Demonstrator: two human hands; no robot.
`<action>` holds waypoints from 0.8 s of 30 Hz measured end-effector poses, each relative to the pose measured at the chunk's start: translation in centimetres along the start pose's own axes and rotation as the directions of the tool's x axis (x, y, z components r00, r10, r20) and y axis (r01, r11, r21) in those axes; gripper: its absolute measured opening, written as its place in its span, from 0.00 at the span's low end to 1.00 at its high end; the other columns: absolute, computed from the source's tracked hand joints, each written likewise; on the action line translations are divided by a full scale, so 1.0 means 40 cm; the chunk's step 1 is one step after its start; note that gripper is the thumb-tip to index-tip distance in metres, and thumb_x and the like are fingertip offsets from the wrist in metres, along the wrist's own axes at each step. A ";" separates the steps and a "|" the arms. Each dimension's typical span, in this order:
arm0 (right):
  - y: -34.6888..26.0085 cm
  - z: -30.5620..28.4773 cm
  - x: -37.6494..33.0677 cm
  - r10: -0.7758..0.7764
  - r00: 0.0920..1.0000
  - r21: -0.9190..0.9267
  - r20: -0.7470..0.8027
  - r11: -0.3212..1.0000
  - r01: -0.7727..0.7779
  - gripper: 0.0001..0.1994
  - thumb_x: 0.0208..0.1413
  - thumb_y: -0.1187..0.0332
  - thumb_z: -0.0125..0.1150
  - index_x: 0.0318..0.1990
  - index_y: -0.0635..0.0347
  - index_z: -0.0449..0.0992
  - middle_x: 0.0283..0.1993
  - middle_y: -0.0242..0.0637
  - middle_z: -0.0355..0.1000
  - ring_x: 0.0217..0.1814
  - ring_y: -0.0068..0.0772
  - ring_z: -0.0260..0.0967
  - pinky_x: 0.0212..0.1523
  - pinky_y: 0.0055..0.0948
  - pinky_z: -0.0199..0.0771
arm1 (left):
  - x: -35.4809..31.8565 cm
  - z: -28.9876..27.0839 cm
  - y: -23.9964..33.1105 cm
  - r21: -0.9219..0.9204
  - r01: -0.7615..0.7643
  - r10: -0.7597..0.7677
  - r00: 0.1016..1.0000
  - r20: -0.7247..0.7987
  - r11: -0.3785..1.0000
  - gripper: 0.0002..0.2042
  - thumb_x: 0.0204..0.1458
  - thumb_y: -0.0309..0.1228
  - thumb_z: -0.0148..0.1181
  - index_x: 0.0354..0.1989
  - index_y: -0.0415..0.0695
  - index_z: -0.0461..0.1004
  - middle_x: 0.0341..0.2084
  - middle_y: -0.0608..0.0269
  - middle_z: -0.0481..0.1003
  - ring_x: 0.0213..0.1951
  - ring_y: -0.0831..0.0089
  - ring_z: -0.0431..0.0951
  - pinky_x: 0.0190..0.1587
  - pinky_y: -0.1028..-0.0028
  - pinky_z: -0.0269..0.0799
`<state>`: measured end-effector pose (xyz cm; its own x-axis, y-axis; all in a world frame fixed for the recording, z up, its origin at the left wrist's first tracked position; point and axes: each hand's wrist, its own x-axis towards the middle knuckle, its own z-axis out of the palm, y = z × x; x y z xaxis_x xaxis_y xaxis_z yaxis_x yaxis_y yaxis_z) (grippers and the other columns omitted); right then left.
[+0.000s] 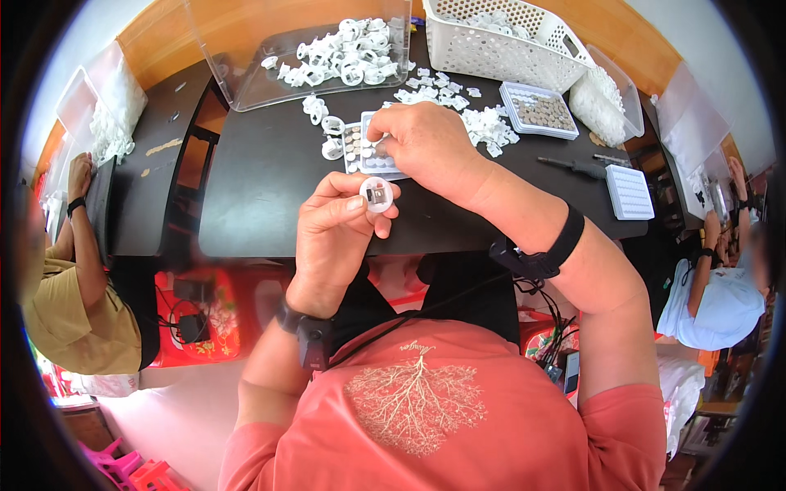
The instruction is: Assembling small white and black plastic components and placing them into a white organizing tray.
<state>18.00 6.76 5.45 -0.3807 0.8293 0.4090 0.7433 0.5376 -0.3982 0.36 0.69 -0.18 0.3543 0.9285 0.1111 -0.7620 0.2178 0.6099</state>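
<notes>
My left hand [332, 225] is closed around a round white plastic housing [377, 185], holding it up just in front of the table edge. A small dark part and a metallic-looking part show inside it. My right hand [434, 151] reaches over a shallow white compartment tray [397, 175], its fingertips bent down and pinched; what they hold, if anything, is hidden. Small round discs fill the tray's visible compartments. Left of the tray lie several white ring-shaped pieces [332, 125]. Beyond my right hand are small white plastic parts [490, 127] in a loose pile.
A clear bin [237, 104] with white pieces stands at the back, beside a white perforated basket [508, 65]. To the right are a disc-filled tray [547, 132], a dark-handled tool [577, 167] and a white gridded tray [630, 194]. Other people sit at both sides.
</notes>
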 end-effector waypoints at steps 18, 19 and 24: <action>-0.023 0.016 0.027 -0.033 0.979 -0.188 0.202 0.980 0.072 0.06 0.46 0.70 0.60 0.31 0.60 0.76 0.28 0.45 0.77 0.32 0.50 0.77 0.31 0.46 0.74 | -0.005 -0.012 -0.005 0.081 -0.037 0.033 0.998 0.045 0.996 0.11 0.54 0.29 0.64 0.42 0.38 0.73 0.42 0.40 0.78 0.38 0.61 0.80 0.35 0.70 0.75; -0.020 0.009 0.021 -0.030 0.980 -0.188 0.199 0.980 0.068 0.06 0.46 0.70 0.60 0.31 0.60 0.76 0.28 0.45 0.77 0.32 0.50 0.77 0.31 0.46 0.74 | -0.004 -0.011 -0.006 0.083 -0.034 0.030 0.998 0.047 0.996 0.11 0.54 0.29 0.64 0.42 0.38 0.73 0.42 0.40 0.78 0.38 0.61 0.80 0.35 0.70 0.75; -0.034 -0.038 -0.045 -0.087 0.995 0.034 -0.051 0.995 0.089 0.05 0.50 0.69 0.58 0.33 0.59 0.72 0.28 0.41 0.76 0.30 0.47 0.76 0.29 0.43 0.73 | -0.005 -0.003 -0.005 0.020 -0.031 0.031 1.000 0.006 0.999 0.10 0.54 0.24 0.62 0.43 0.35 0.72 0.40 0.41 0.78 0.36 0.59 0.81 0.35 0.67 0.76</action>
<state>18.52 4.30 6.49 -0.4156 0.7705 0.4833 0.6872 0.6141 -0.3880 0.36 0.48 -0.44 0.3339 0.9329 0.1347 -0.7613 0.1827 0.6221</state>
